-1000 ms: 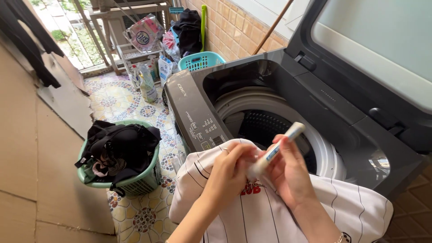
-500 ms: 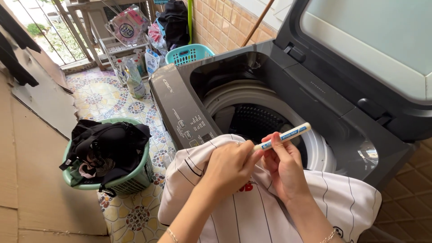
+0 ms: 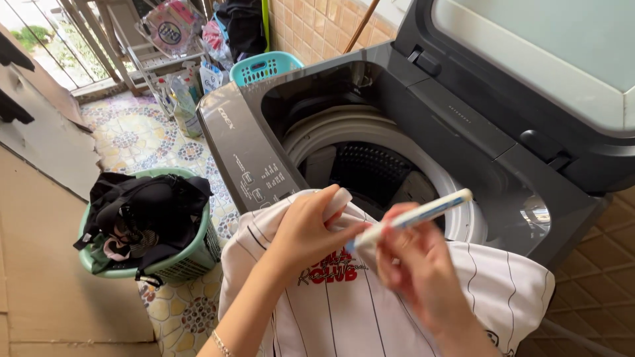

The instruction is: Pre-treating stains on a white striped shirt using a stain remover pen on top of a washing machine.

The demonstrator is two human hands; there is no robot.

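A white pinstriped shirt [image 3: 370, 311] with red lettering lies draped over the front edge of an open grey top-loading washing machine [image 3: 264, 145]. My left hand [image 3: 304, 228] grips a bunched fold of the shirt near its top. My right hand [image 3: 413, 264], blurred by motion, holds a white pen-shaped stick [image 3: 413, 217] with a blue band. The stick's lower tip points at the fold beside my left fingers. Behind the hands the drum [image 3: 370, 172] stands open and dark.
A green laundry basket [image 3: 178, 261] heaped with black clothes sits on the patterned tile floor at the left. A turquoise basket [image 3: 264, 66], bottles and a rack stand at the back. The washer lid [image 3: 529, 46] is raised at the right.
My left hand has slid up the shirt and bunched a fold, uncovering the red lettering. My right hand has swung the stick so its tip meets that fold. The view has shifted slightly.
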